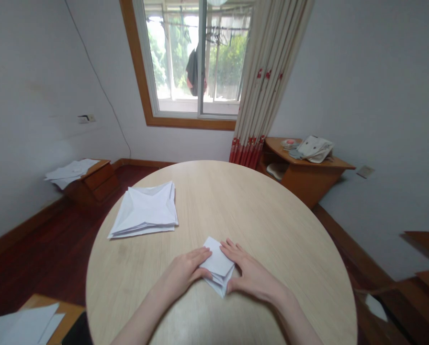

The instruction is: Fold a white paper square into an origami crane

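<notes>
A small folded white paper (217,266) lies on the round wooden table (272,215) near its front edge. My left hand (186,271) rests on the paper's left side with fingers curled, the thumb and fingertips pinching its edge. My right hand (249,274) presses on the paper's right side, fingers held together and the thumb tucked under the folded layers. Both hands touch the paper at once. A stack of larger folded white sheets (145,210) sits on the table's left part, apart from my hands.
A low wooden cabinet (92,179) with white papers stands at the left wall. A wooden side table (304,170) with a cloth bag stands at the right beside a curtain (268,81). More white sheets (20,326) lie at the lower left.
</notes>
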`<move>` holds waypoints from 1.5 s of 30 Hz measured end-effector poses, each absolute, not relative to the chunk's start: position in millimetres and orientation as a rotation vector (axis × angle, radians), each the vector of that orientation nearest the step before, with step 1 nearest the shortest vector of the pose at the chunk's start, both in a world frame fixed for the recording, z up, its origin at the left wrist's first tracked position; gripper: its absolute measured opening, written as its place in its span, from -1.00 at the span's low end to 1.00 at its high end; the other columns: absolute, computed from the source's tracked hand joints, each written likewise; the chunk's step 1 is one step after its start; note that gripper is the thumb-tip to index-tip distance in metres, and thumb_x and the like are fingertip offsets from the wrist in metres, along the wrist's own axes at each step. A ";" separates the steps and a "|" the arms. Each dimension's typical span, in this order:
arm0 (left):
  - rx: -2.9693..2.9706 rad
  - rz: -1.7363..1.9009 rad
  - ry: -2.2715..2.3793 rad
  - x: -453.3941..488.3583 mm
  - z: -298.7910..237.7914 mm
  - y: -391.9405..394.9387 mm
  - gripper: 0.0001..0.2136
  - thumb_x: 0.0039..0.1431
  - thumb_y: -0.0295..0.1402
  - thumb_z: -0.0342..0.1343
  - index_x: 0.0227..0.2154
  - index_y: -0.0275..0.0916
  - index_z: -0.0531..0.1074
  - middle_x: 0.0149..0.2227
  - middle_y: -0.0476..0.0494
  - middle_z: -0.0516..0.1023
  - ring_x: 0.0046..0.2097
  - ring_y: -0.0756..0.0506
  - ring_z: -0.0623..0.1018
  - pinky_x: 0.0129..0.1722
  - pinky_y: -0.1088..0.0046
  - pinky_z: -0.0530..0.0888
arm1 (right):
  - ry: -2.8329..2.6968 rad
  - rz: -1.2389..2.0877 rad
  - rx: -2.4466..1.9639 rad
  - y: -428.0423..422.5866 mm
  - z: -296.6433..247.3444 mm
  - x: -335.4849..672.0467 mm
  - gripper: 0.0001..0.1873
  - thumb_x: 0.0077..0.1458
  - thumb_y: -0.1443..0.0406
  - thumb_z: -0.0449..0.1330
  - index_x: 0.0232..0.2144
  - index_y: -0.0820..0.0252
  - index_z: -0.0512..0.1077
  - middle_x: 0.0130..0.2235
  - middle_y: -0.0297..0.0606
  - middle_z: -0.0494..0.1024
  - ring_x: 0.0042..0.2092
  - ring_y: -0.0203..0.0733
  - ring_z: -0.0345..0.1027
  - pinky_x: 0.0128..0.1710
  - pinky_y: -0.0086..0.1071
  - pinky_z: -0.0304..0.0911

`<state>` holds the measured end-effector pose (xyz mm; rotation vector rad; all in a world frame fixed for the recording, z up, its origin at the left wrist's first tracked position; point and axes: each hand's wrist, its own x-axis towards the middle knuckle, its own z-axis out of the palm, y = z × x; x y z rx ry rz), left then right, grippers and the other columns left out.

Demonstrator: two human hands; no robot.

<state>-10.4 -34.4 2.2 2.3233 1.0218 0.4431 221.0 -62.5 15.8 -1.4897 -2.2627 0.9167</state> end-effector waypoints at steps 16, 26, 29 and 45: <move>2.208 0.491 1.088 -9.8 9.1 -40.8 -0.42 0.09 -0.21 0.23 0.18 -0.10 0.25 0.16 -0.18 0.38 0.15 -0.19 0.40 0.16 0.24 0.31 | -2.160 0.729 -1.404 -62.3 2.9 228.6 -0.54 0.20 0.38 -0.02 0.13 0.02 0.34 0.18 -0.28 0.35 0.19 -0.12 0.24 0.19 -0.13 0.17; 2.273 0.669 1.147 -10.8 -2.2 -39.7 -0.51 0.16 -0.49 -0.05 0.18 -0.16 0.23 0.11 -0.17 0.43 0.10 -0.13 0.44 0.12 0.26 0.38 | -2.077 0.641 -1.454 -64.6 10.4 221.4 -0.60 0.27 0.22 -0.05 0.08 0.09 0.38 0.10 -0.19 0.46 0.10 -0.08 0.35 0.12 -0.14 0.26; 2.263 0.726 1.161 -9.3 -2.0 -39.9 -0.58 0.23 -0.45 -0.09 0.16 -0.18 0.25 0.07 -0.17 0.47 0.05 -0.12 0.49 0.07 0.30 0.43 | -2.042 0.637 -1.471 -65.9 12.0 220.4 -0.58 0.28 0.19 -0.06 0.11 0.10 0.34 0.05 -0.15 0.50 0.05 -0.06 0.41 0.05 -0.14 0.31; 2.135 0.833 1.241 -6.6 -5.2 -39.2 -0.66 0.29 -0.36 -0.13 0.11 -0.20 0.25 0.06 -0.20 0.49 0.05 -0.14 0.51 0.03 0.32 0.45 | -2.087 0.339 -1.478 -68.9 15.1 215.7 -0.64 0.30 0.23 -0.15 -0.01 0.15 0.34 -0.16 -0.12 0.58 -0.15 -0.06 0.48 -0.16 -0.23 0.35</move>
